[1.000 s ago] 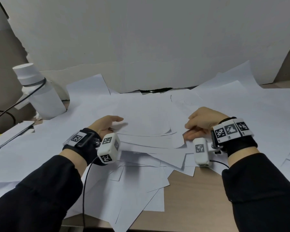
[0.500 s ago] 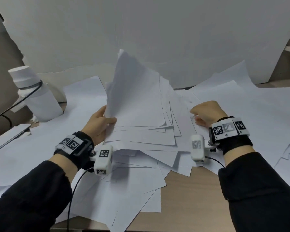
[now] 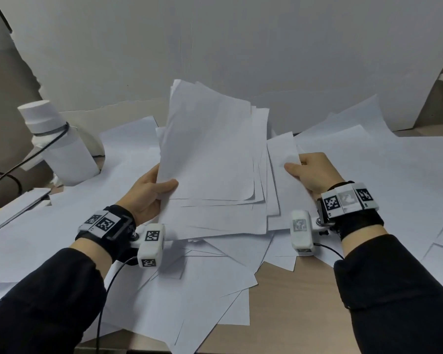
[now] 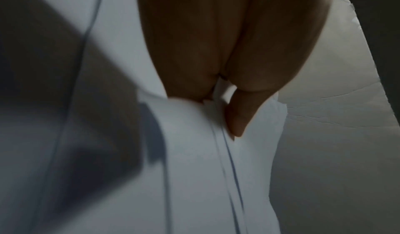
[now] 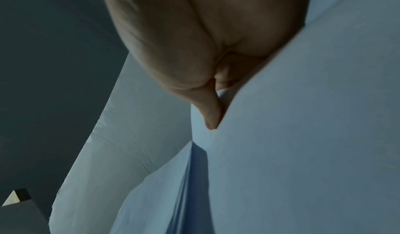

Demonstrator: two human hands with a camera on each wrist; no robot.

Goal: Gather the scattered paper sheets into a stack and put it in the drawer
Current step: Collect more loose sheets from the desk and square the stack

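Loose white paper sheets (image 3: 202,297) litter the brown wooden desk (image 3: 292,302), lower centre. Mid-frame, left hand (image 3: 149,192) and right hand (image 3: 315,172) pinch opposite edges of an uneven, fanned white paper stack (image 3: 210,159), tilted up. White plastic bottle (image 3: 59,144) upper left.

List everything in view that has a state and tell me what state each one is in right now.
Held bundle of sheets: lifted, tilted up, edges uneven.
Left hand: grips the bundle's left edge.
Right hand: grips the bundle's right edge.
Loose sheets: flat, scattered, overlapping on the desk.
White bottle: upright, capped.
Drawer: not in view.
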